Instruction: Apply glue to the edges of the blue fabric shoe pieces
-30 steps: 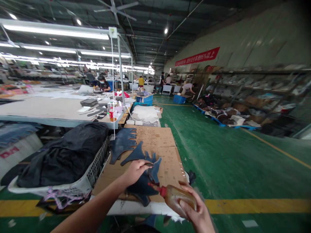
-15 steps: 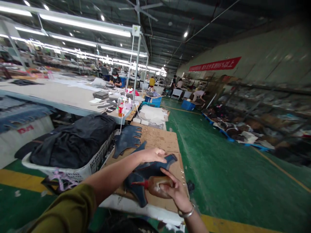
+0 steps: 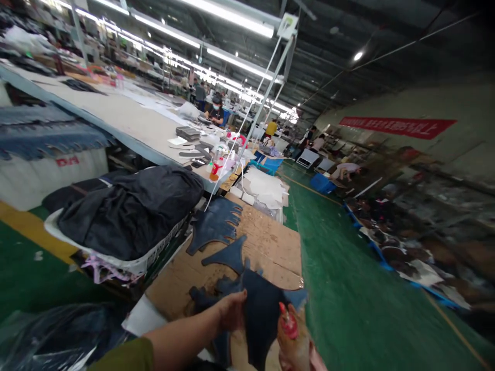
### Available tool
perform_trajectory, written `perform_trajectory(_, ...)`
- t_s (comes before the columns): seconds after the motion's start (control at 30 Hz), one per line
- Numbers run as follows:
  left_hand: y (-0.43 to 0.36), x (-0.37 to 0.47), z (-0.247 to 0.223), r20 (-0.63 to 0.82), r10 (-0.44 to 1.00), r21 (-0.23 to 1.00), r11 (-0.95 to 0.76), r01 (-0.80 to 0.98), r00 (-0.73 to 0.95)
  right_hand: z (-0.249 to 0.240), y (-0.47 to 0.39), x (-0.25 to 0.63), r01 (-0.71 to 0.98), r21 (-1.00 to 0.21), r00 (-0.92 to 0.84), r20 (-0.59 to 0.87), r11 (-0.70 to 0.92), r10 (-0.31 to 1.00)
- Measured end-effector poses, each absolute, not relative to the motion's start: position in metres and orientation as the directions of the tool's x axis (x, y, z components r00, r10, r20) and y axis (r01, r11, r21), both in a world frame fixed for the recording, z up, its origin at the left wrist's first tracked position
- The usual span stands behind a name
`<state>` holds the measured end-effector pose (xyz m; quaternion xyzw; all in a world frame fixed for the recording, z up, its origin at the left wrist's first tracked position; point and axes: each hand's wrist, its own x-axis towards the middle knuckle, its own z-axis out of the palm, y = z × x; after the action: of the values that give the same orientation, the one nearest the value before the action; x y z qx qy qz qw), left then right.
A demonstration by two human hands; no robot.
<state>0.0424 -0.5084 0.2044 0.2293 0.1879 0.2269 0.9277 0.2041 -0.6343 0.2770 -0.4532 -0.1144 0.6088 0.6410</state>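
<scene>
A dark blue cut piece of leather-like material (image 3: 260, 312) hangs slightly raised over the cardboard-covered table. My left hand (image 3: 232, 312) is closed at its left edge, thumb uppermost. Around an amber squeeze bottle (image 3: 292, 350) with a red nozzle, my right hand (image 3: 315, 358) is wrapped at the lower right; the bottle tilts nozzle-up beside the piece's right edge. My right fingers are partly hidden behind the bottle. More dark blue pieces lie on the cardboard (image 3: 273, 237): a fringed one (image 3: 216, 224) at the back and a pointed one (image 3: 228, 255) in front of it.
Left of the cardboard stands a white basket (image 3: 143, 265) heaped with black cloth (image 3: 131, 216). A long worktable (image 3: 127, 121) with a red-labelled bottle (image 3: 215, 169) runs behind it. Green floor (image 3: 348, 273) stretches along the right; several people work far back.
The view has turned left and tilted. The blue piece has come up off the cardboard with my left hand at its edge. The bottle has swung from lying sideways to nozzle-up.
</scene>
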Motion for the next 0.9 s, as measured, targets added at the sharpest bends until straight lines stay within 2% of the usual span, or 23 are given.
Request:
perform_trajectory(0.13,-0.481,0.027,0.186,-0.301,0.609,0.476,0.763,-0.437,0.734,0.232,-0.598,0.195,-0.632,-0.753,0.328,-0.477,-0.185,0.816)
perform_trajectory(0.27,-0.441,-0.017,0.162,-0.376,0.736,0.619,0.652,-0.438,0.563,0.188,-0.566,0.168,-0.685,-0.718,0.391,-0.501,-0.119,0.772)
perform_trajectory(0.33,-0.417,-0.035,0.148,-0.424,0.764,0.677,0.624,-0.390,0.486,0.170,-0.549,0.154,-0.698,-0.701,0.372,-0.531,-0.148,0.762)
perform_trajectory(0.6,-0.307,-0.066,0.081,-0.545,0.810,0.786,0.583,-0.205,0.216,0.122,-0.440,0.124,-0.706,-0.626,0.198,-0.624,-0.332,0.756)
perform_trajectory(0.77,-0.252,-0.071,0.043,-0.578,0.815,0.815,0.579,-0.024,0.050,0.086,-0.371,0.113,-0.686,-0.632,0.222,-0.654,-0.361,0.723)
perform_trajectory(0.9,-0.220,-0.071,0.019,-0.577,0.809,0.785,0.587,0.196,-0.110,0.061,-0.335,0.104,-0.681,-0.634,0.233,-0.663,-0.367,0.712)
